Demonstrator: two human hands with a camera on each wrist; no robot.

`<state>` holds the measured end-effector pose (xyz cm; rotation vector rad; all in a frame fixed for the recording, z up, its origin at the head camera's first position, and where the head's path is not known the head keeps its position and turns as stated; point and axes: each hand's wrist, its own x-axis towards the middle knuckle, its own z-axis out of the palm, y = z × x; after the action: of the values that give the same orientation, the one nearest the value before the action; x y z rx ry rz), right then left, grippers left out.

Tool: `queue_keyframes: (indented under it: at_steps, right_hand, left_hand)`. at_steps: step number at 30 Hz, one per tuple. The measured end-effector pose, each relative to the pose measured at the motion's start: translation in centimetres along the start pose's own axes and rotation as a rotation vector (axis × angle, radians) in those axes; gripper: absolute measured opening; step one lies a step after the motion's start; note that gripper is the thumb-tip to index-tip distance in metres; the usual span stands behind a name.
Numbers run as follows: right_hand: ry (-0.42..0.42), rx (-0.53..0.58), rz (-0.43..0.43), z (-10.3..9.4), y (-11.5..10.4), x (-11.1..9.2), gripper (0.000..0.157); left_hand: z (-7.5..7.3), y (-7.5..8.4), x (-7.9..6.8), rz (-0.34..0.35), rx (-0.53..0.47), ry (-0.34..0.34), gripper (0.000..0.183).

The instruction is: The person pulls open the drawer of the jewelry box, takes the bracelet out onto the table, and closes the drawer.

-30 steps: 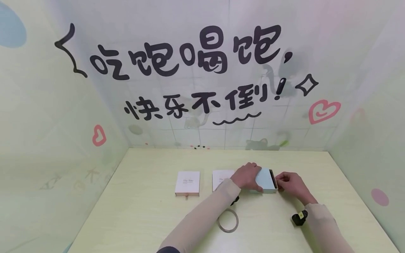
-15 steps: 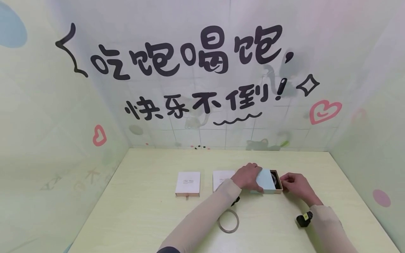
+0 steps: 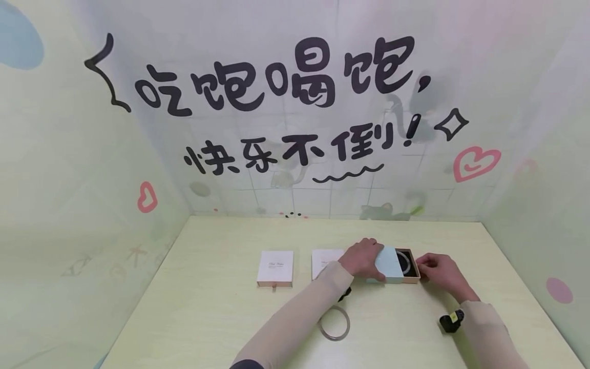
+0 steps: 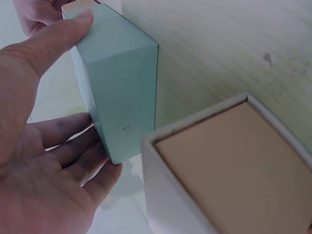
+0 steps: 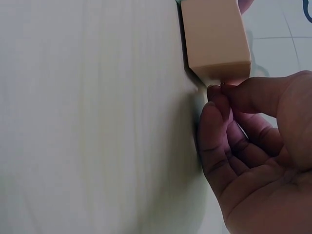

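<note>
A light blue drawer-box sleeve [image 3: 389, 264] lies at the right of the table. My left hand [image 3: 364, 259] holds it, thumb [image 4: 80, 24] on the near side and fingers on the far side. From the sleeve's right end sticks out a tan drawer [image 3: 410, 280] with a dark inside, where part of a pale bangle [image 3: 408, 262] shows. My right hand [image 3: 444, 274] pinches with thumb and index finger at the drawer's outer end, seen closer in the right wrist view below the tan end wall [image 5: 217, 39]. The pull tab there is mostly hidden by the fingertips.
Two white boxes stand left of the blue one: one white box [image 3: 275, 266] with a small front tab, another white box [image 3: 324, 259] partly behind my left wrist. A greyish bangle [image 3: 348, 324] lies on the table [image 3: 221, 307] near my left forearm. Printed cloth walls [image 3: 258, 200] enclose the table.
My right hand has moved right and drawn the drawer further out of the blue sleeve, so the bangle inside has come into view. The left hand keeps its hold on the sleeve.
</note>
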<state>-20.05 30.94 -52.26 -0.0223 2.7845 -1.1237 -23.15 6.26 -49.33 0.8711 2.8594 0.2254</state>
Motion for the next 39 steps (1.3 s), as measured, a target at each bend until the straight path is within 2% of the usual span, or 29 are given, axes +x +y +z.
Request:
queue_keyframes:
  at_steps: [10,18,39]
  right_hand:
    - [0.006,0.010,-0.011,-0.9,0.3,-0.3,0.020]
    - [-0.003,-0.003,0.012,-1.3,1.0,-0.1,0.020]
    - [-0.021,0.062,0.012,-1.5,2.3,0.1,0.021]
  left_hand:
    - [-0.3,0.2,0.0,-0.005,-0.004,-0.005,0.084]
    - [-0.3,0.2,-0.1,-0.008,-0.002,-0.013,0.084]
    - [0.0,0.0,0.1,-0.008,-0.021,-0.008,0.087]
